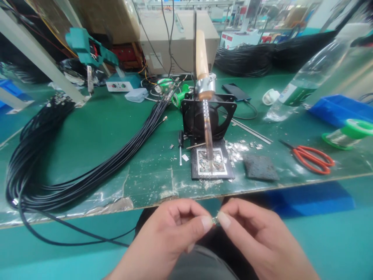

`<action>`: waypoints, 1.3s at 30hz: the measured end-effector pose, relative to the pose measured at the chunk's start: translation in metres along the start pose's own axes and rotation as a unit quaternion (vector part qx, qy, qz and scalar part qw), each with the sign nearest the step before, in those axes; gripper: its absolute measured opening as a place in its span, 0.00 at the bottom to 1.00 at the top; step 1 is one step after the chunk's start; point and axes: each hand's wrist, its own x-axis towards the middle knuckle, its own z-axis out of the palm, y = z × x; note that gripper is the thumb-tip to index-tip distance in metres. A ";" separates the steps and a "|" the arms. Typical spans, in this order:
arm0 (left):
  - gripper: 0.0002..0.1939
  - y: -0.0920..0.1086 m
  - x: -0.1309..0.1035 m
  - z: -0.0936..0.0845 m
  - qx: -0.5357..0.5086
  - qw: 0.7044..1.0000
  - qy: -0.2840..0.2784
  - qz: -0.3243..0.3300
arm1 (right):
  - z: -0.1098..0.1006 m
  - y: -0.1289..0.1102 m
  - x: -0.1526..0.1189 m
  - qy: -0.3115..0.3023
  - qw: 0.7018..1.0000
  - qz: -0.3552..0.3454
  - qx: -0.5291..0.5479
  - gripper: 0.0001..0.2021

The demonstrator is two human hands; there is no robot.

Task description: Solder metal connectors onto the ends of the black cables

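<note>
My left hand [177, 227] and my right hand [253, 229] meet below the table's front edge, above my lap. Between their thumbs and fingertips they pinch a tiny green and metallic piece [215, 221], mostly hidden by the fingers. Beyond them on the table, a soldering iron with a wooden handle [201, 54] points down, its tip over a square tray [198, 165] of small metal bits. A black fan [189, 120] stands behind the iron. Small silvery pieces [236, 149] lie scattered to the right of the tray, near a dark grey pad [260, 168].
Black cables [116, 159] curve across the left side and hang over the edge. Orange-handled scissors [313, 159], a solder spool [349, 134], a blue bin [344, 110] and a plastic bottle [309, 81] are on the right. A small screwdriver [180, 146] lies left of the fan.
</note>
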 end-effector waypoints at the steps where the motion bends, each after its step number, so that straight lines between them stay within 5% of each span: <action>1: 0.14 -0.001 0.000 0.000 -0.007 1.000 0.000 -0.003 | 0.000 0.000 0.000 -0.002 1.000 0.001 0.001 0.16; 39: 0.10 -0.001 0.008 -0.001 0.019 1.000 0.017 0.007 | 0.000 0.005 0.003 -0.017 1.000 0.010 0.008 0.17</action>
